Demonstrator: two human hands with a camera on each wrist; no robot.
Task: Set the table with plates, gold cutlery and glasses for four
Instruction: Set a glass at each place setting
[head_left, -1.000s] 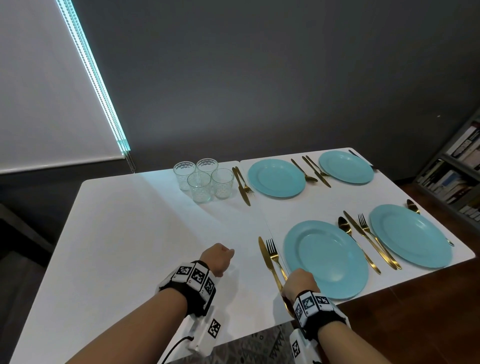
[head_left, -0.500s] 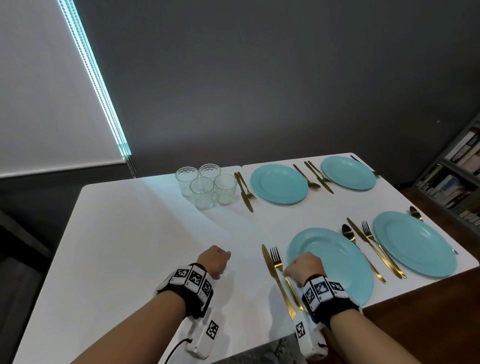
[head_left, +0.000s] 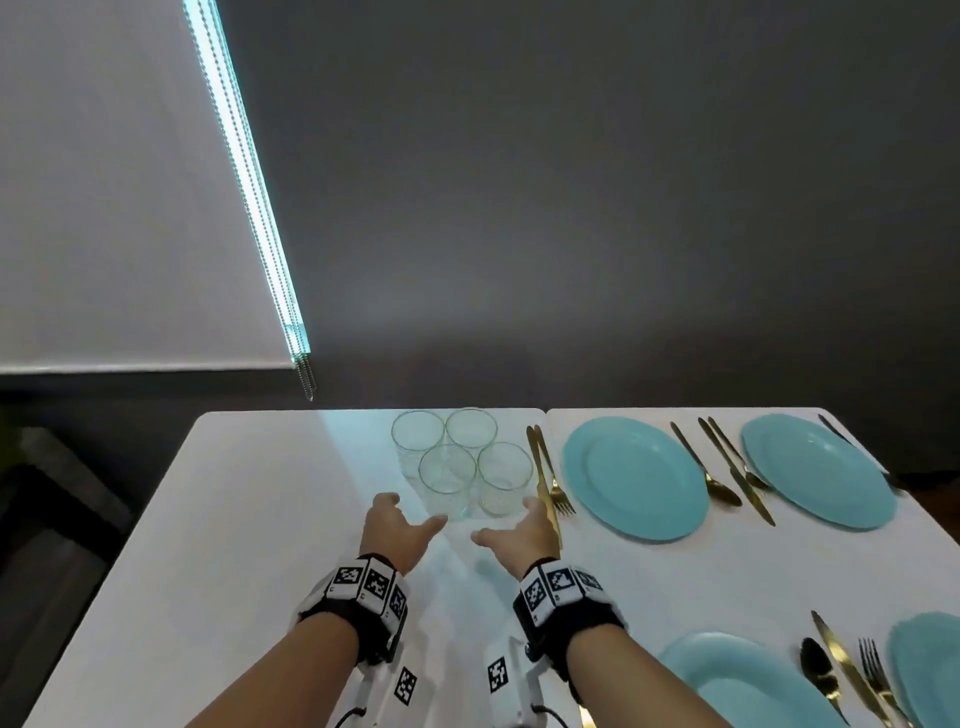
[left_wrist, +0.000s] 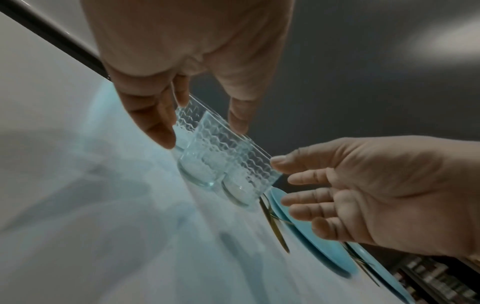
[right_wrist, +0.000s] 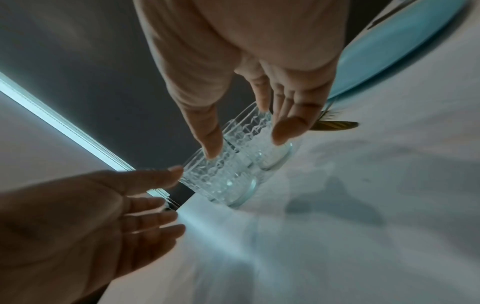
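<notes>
My left hand (head_left: 399, 530) and right hand (head_left: 521, 535) are both spread wide with nothing in them, fingers straight, each reaching toward one of the two near glasses in the cluster of four glasses (head_left: 462, 462) that stands at the far middle of the white worktop (head_left: 234, 545). From the wrist views my fingertips are at or just short of the glass walls; I cannot tell whether they touch yet. To do this well, I judge I should wrap each hand low around the ribbed part of its own glass, the left near glass (head_left: 447, 480) and the right near glass (head_left: 505, 477), and lift straight up, since the four stand packed together and a sideways pull could knock the far pair. The glasses are clear, short, straight-sided tumblers with a raised wavy pattern and thick smooth bases, so the texture should give a fair grip though the glass is hard and brittle. Just right of them lie a gold knife and fork (head_left: 545, 473), slim and shiny, then a smooth, round, matte teal plate (head_left: 636, 478); I'd keep my right hand clear of that cutlery. Plates and cutlery look laid; the glasses remain to be placed.
</notes>
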